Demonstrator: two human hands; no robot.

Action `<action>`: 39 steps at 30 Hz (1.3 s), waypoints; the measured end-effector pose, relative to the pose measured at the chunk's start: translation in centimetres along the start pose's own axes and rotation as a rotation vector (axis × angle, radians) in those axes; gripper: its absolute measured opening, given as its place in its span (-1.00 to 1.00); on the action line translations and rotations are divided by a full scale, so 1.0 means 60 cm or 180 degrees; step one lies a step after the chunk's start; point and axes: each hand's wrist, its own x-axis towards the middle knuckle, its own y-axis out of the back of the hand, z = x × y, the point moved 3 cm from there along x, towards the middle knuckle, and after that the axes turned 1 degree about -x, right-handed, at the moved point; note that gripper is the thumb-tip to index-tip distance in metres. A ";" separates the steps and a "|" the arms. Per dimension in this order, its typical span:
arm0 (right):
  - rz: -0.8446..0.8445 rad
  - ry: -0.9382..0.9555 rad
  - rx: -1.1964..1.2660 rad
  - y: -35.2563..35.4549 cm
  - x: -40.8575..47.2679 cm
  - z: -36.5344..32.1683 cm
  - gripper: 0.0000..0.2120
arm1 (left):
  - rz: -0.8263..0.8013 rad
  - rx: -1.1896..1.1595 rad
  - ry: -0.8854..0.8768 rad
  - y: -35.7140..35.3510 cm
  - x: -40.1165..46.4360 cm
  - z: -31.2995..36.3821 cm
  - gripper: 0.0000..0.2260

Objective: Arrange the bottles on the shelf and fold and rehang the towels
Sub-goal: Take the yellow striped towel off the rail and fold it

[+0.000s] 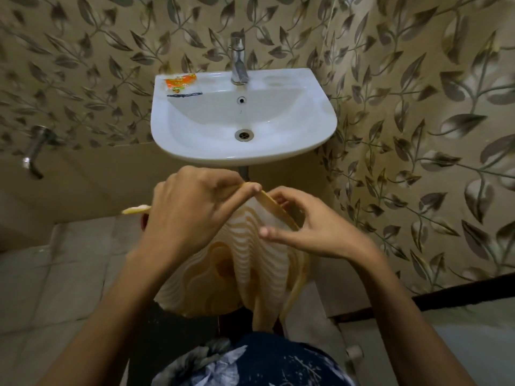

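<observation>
A yellow and white striped towel [250, 271] hangs in loose folds below my two hands, just in front of the washbasin. My left hand [192, 207] pinches its upper edge between thumb and forefinger, and one corner of the cloth sticks out to the left of that hand. My right hand [309, 229] grips the same yellow hem a little to the right, fingers curled around it. The two hands nearly touch. No bottles or shelf are in view.
A white washbasin [320, 118] with a chrome tap [238, 62] is fixed to the leaf-patterned wall. An orange sachet [179, 80] lies on its left rim. A chrome wall tap [34, 151] sticks out at the left. Tiled floor lies below.
</observation>
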 end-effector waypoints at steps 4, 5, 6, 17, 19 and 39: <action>0.0240 0.0689 0.0844 0.000 0.022 -0.054 -0.90 | -0.0357 -0.0275 -0.0218 -0.013 0.008 -0.003 -0.62; 0.0365 0.0748 0.0940 0.002 0.025 -0.056 -0.86 | -0.0614 -0.0453 -0.0181 -0.013 0.009 -0.015 -0.62; 0.0513 0.0781 0.1031 0.007 0.027 -0.055 -0.83 | -0.0950 -0.0641 -0.0083 -0.012 0.008 -0.030 -0.61; 0.0705 -0.0111 0.0198 0.062 -0.003 -0.017 -0.80 | -0.0379 -0.2189 0.0481 0.025 -0.030 -0.099 -0.73; 0.0385 0.0304 0.0022 0.042 -0.001 -0.058 -0.54 | -0.0643 -0.2210 0.0322 0.003 -0.021 -0.062 -0.83; 0.2078 0.0967 0.0655 0.078 -0.013 -0.152 -0.88 | -0.1442 -0.2875 0.0617 -0.106 -0.080 -0.074 -0.76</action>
